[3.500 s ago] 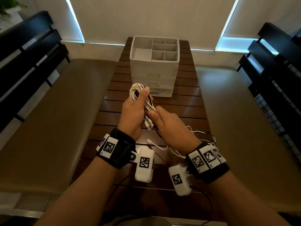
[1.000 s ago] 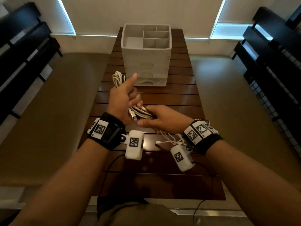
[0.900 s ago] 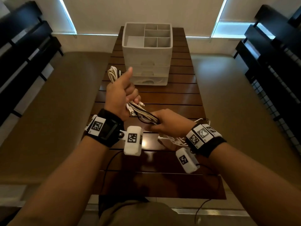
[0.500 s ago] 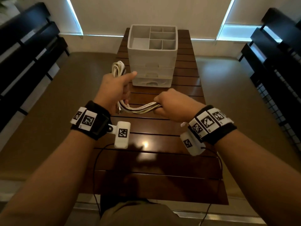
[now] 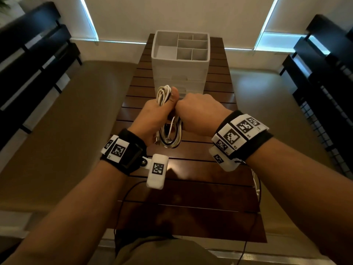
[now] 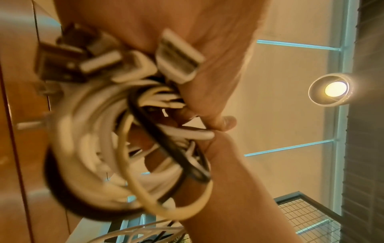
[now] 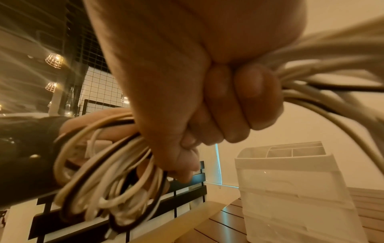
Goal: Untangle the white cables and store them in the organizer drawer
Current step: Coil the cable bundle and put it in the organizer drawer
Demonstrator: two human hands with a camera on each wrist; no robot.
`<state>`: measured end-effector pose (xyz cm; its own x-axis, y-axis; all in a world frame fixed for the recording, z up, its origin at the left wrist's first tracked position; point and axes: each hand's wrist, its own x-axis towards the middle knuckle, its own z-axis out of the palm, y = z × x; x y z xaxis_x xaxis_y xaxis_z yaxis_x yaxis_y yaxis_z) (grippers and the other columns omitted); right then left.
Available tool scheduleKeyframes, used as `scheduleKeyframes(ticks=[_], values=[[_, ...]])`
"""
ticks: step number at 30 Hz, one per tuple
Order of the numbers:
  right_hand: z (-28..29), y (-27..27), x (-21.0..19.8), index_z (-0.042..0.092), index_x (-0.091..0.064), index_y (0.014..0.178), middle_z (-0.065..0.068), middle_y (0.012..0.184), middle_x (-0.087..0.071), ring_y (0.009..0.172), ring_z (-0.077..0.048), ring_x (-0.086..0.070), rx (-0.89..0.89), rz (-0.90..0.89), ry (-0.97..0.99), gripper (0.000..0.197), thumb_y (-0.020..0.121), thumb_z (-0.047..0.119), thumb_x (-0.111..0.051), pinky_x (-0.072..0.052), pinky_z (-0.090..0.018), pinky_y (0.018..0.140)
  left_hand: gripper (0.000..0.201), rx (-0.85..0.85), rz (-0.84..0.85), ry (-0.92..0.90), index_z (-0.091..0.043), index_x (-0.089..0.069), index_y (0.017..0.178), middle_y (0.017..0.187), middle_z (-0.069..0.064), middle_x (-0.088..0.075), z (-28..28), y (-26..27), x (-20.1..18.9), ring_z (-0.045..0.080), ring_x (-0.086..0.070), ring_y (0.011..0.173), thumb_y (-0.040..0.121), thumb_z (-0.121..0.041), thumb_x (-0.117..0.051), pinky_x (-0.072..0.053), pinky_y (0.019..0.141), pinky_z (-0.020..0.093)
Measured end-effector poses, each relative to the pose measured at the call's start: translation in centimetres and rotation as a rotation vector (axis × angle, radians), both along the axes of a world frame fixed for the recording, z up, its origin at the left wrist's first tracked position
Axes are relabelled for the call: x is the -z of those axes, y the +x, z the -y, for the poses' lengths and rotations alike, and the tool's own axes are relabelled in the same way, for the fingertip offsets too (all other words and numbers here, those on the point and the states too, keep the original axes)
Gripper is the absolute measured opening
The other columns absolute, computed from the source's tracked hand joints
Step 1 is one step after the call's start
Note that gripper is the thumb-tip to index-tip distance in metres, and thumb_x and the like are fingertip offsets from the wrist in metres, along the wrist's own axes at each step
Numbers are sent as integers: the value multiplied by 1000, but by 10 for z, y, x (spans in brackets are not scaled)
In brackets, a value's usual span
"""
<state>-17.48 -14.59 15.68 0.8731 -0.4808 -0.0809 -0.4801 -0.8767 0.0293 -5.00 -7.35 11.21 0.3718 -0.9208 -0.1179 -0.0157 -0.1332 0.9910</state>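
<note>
- The left hand (image 5: 152,115) is raised above the bench (image 5: 191,188), on the near side of the organizer (image 5: 180,60), its fingers curled round the bundle of cables (image 5: 170,134) and its thumb pointing up along the top loops
- The right hand (image 5: 198,115) is closed in a fist round the same bundle, knuckles up, pressed against the left thumb
- In the right wrist view its fingers (image 7: 239,102) are wrapped tight over the strands, which fan out on both sides of the fist
- The bundle, mostly white with a few dark strands, is held in the air between the hands: one set of loops sticks up in front of the organizer, another hangs down towards the person
- In the left wrist view several white plugs (image 6: 176,55) lie bunched against the left palm
- The organizer stands at the far end of the bench, its divided top compartments open upward; the drawers below look closed
- Both forearms reach towards the organizer, each with a wrist strap
</note>
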Motion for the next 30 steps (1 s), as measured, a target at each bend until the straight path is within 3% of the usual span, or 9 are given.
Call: scheduleKeyframes(ticks=[4, 8, 11, 14, 17, 19, 21, 24, 30], values=[[-1, -4, 2, 15, -65, 109, 6, 71, -40, 57, -13, -39, 63, 49, 0, 16, 101, 28, -59, -38, -34, 61, 53, 80, 32, -8, -12, -63, 81, 68, -2, -67, -4, 1, 0, 8, -66, 64, 91, -63, -55, -54, 59, 23], [1, -6, 3, 17, -60, 95, 6, 73, -44, 60, -14, -42, 99, 76, 64, 11, 97, 28, -59, -34, -30, 55, 35, 229, 112, -18, -18, -69, 94, 76, -8, -75, -7, 4, 4, 10, -69, 74, 76, -48, -73, -58, 67, 24], [4, -6, 6, 13, -65, 108, 3, 78, -48, 59, -11, -41, 97, 44, 55, 17, 100, 26, -58, -39, -33, 59, 43, 329, 139, 16, -16, -70, 111, 106, 5, -78, -9, 6, 2, 23, -74, 99, 74, -32, -84, -61, 88, 33], [4, -5, 5, 13, -64, 116, 3, 78, -47, 62, -14, -45, 77, 25, 61, 18, 102, 22, -57, -42, -35, 64, 38, 356, 155, 28, -19, -71, 110, 102, -2, -79, -12, 8, -2, 13, -74, 101, 76, -23, -87, -60, 85, 25], [5, -5, 5, 14, -63, 119, 0, 87, -54, 72, -20, -53, 33, 18, 99, 20, 101, 21, -59, -43, -35, 65, 46, 376, 202, 64, -14, -72, 114, 111, 10, -77, -14, 13, -3, 23, -73, 107, 73, -28, -89, -60, 95, 35], [5, -4, 9, 13, -66, 115, -1, 89, -61, 74, -21, -57, 16, 33, 128, 19, 98, 21, -62, -49, -36, 66, 43, 411, 218, 93, -16, -73, 117, 113, 7, -77, -15, 16, -4, 20, -73, 109, 77, -24, -90, -58, 98, 35], [4, -3, 12, 15, -70, 110, -3, 91, -68, 74, -21, -62, 24, 43, 150, 21, 91, 23, -69, -58, -40, 70, 34, 409, 225, 107, -14, -74, 111, 107, 5, -79, -15, 18, -1, 18, -74, 103, 80, -12, -88, -57, 95, 34], [4, -2, 14, 15, -72, 111, -5, 94, -71, 78, -23, -65, 57, 61, 182, 27, 86, 26, -75, -60, -42, 75, 24, 375, 267, 96, -11, -74, 101, 92, 4, -77, -13, 18, 0, 16, -71, 88, 82, 2, -79, -56, 85, 32], [12, -16, 20, 18, -74, 92, 1, 79, -72, 71, -18, -67, 123, 301, 329, 15, 84, 29, -77, -58, -45, 71, 25, 396, 265, 30, -10, -67, 107, 90, -4, -72, -15, 24, -16, 6, -68, 83, 88, 6, -68, -54, 77, 21]])
